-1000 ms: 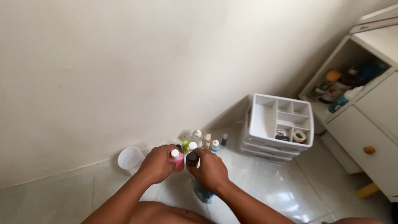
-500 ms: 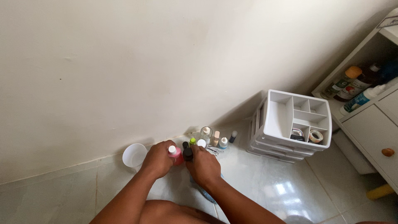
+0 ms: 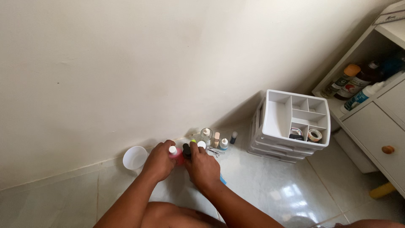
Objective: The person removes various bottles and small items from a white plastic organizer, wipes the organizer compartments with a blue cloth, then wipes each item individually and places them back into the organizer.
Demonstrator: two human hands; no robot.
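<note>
My left hand (image 3: 158,162) grips a pink bottle with a white cap (image 3: 173,151) standing on the tiled floor near the wall. Right beside it, my right hand (image 3: 203,167) grips a small dark bottle with a black cap (image 3: 186,150). The two bottles stand side by side, almost touching. Just behind them along the wall stand several small bottles: a clear glass one (image 3: 206,135), a beige tube (image 3: 216,139), a white-capped blue one (image 3: 224,144) and a dark little one (image 3: 233,137). A blue cloth (image 3: 222,180) peeks out under my right wrist.
A white plastic cup (image 3: 134,157) stands left of my hands by the wall. A white drawer organiser (image 3: 291,125) with tape rolls in its top compartments sits to the right. Further right is a white cabinet (image 3: 371,114) with bottles on its shelf; a yellow object (image 3: 382,190) lies below.
Both hands have slid the pink and dark bottles a little further from me, closer to the row by the wall. The camera view shifted slightly to the right.
</note>
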